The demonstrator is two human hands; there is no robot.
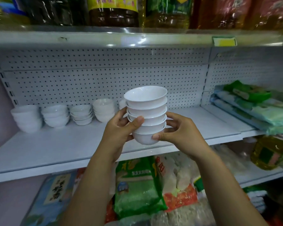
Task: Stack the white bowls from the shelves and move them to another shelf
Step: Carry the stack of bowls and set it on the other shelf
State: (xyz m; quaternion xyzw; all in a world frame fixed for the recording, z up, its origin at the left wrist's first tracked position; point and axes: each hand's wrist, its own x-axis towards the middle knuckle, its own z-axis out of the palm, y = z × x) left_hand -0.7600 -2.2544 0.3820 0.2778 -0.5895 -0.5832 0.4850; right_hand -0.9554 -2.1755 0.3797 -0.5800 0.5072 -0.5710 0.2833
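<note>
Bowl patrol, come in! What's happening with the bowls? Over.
Both busy: left hand and right hand grip the stack of white round bowls. Stack held in front of the white metal shelf. Other white bowl stacks back left, not blocking.

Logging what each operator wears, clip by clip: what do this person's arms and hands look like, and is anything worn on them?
The left forearm and right forearm are bare down to the frame edge, with no sleeves in view. The left hand and right hand wear no gloves, and no ring, watch or bracelet shows. The visible nails look short and unpainted.
</note>
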